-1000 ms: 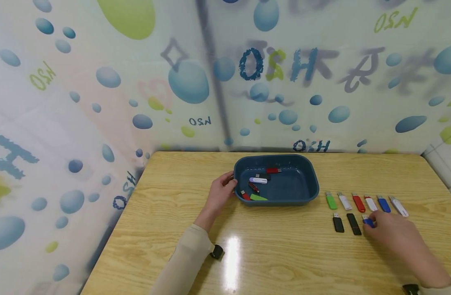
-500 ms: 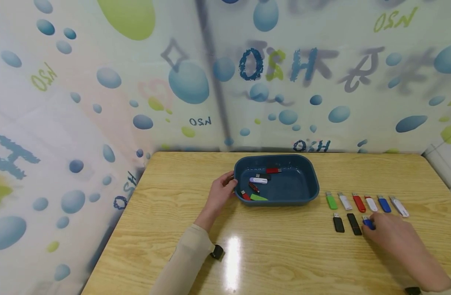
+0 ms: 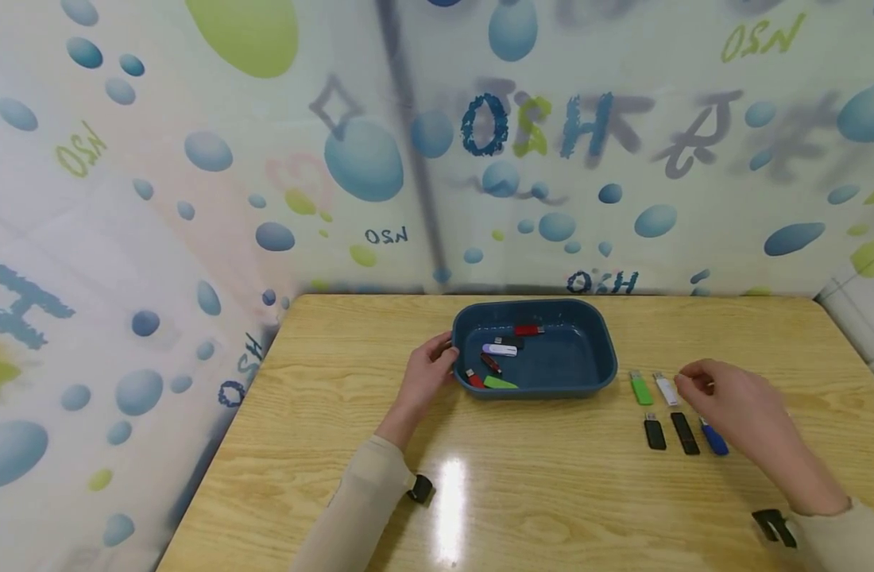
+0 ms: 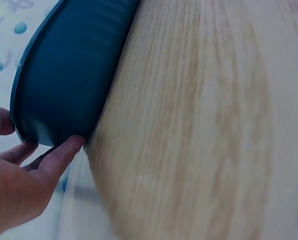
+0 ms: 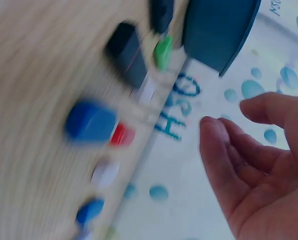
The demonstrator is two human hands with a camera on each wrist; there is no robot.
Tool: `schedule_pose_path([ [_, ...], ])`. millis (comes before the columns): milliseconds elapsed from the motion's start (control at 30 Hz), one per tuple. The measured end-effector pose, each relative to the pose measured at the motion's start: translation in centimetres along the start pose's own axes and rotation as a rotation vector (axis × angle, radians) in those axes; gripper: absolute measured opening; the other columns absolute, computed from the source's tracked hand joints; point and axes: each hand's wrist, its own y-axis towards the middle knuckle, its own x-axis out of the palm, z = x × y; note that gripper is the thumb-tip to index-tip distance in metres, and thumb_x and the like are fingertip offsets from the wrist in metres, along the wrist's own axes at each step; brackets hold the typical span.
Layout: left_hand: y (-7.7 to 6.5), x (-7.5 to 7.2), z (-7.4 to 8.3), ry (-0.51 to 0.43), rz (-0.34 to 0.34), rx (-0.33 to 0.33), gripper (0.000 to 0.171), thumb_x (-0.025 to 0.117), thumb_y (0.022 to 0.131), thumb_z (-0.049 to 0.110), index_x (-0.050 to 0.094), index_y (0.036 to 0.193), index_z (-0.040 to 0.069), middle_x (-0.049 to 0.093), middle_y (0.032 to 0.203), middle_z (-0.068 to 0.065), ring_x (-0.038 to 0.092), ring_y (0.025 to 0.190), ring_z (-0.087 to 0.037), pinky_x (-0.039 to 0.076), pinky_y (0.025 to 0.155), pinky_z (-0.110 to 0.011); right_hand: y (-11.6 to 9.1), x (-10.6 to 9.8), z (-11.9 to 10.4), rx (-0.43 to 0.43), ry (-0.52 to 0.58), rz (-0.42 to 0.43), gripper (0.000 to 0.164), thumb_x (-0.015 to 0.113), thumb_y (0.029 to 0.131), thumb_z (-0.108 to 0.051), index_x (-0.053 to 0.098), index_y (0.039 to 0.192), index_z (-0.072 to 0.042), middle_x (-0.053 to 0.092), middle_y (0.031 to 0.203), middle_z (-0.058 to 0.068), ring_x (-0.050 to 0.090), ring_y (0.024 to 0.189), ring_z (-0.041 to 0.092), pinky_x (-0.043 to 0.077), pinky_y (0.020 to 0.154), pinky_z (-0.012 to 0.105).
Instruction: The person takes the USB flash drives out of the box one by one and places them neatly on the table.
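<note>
A dark blue plastic basin point(image 3: 573, 393) stands on the table with several USB sticks inside, among them a green stick point(image 3: 500, 383) and a white and purple stick point(image 3: 500, 349). My left hand point(image 3: 428, 373) grips its left end, thumb at the rim and fingers against the outer wall point(image 4: 58, 85). My right hand point(image 3: 740, 409) hovers over two rows of USB sticks, fingers bent loosely and nothing between thumb and fingertips point(image 5: 211, 125). Closest to it are a white stick point(image 3: 666, 389) and a blue stick point(image 3: 714, 438); sticks behind the hand are hidden in the head view.
A green stick point(image 3: 641, 388) and two black sticks, one short point(image 3: 655, 433) and one long point(image 3: 685, 433), lie at the left of the rows. Behind the wooden table point(image 3: 551, 485) hangs a patterned sheet point(image 3: 380, 262).
My right hand has come off the blue stick in the front row and moved up and to the left, over the back row. My left hand stays on the basin.
</note>
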Motion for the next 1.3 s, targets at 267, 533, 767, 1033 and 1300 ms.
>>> schedule_pose_path([
  [267, -0.3, -0.2, -0.1, 0.011, -0.005, 0.006, 0.044, 0.054, 0.107, 0.014, 0.053, 0.15, 0.002, 0.057, 0.146, -0.02, 0.06, 0.126, -0.035, 0.057, 0.098, -0.043, 3.7, 2.2, -2.9, -0.058, 0.122, -0.012, 0.044, 0.055, 0.108, -0.031, 0.068, 0.123, 0.008, 0.074, 0.102, 0.019, 0.069, 0.084, 0.033, 0.057, 0.07, 0.051],
  [533, -0.2, 0.1, 0.0, 0.018, 0.002, -0.004, 0.044, 0.053, 0.108, 0.013, 0.052, 0.15, 0.002, 0.056, 0.147, -0.019, 0.059, 0.129, -0.034, 0.055, 0.1, -0.045, 5.1, 2.9, -3.7, -0.014, 0.268, -0.093, 0.048, 0.053, 0.109, -0.035, 0.068, 0.124, 0.007, 0.075, 0.085, 0.003, 0.071, 0.076, 0.02, 0.059, 0.073, 0.046],
  [767, -0.3, 0.0, 0.2, 0.007, -0.007, 0.005, 0.045, 0.052, 0.108, 0.012, 0.05, 0.151, -0.001, 0.053, 0.149, -0.024, 0.057, 0.131, -0.039, 0.056, 0.099, -0.047, 5.7, 3.0, -3.7, 0.023, 0.395, -0.121, 0.046, 0.056, 0.108, -0.03, 0.066, 0.126, 0.01, 0.076, 0.088, 0.005, 0.074, 0.08, 0.023, 0.06, 0.07, 0.032],
  [1033, -0.3, 0.0, 0.3, 0.018, 0.026, 0.002, 0.044, 0.052, 0.108, 0.014, 0.052, 0.15, -0.001, 0.056, 0.146, -0.023, 0.06, 0.127, -0.037, 0.058, 0.096, -0.043, 5.7, 2.9, -3.7, 0.039, 0.426, -0.135, 0.043, 0.058, 0.107, -0.025, 0.065, 0.125, 0.013, 0.076, 0.086, 0.005, 0.074, 0.078, 0.024, 0.062, 0.07, 0.035],
  [1300, -0.2, -0.3, 2.3, 0.303, 0.196, 0.262, 0.039, 0.06, 0.103, 0.017, 0.064, 0.139, 0.003, 0.064, 0.138, -0.015, 0.063, 0.125, -0.03, 0.057, 0.098, -0.044, 5.8, 3.0, -3.8, 0.037, 0.436, -0.136, 0.045, 0.057, 0.107, -0.025, 0.064, 0.127, 0.014, 0.076, 0.087, 0.005, 0.074, 0.079, 0.025, 0.062, 0.071, 0.036],
])
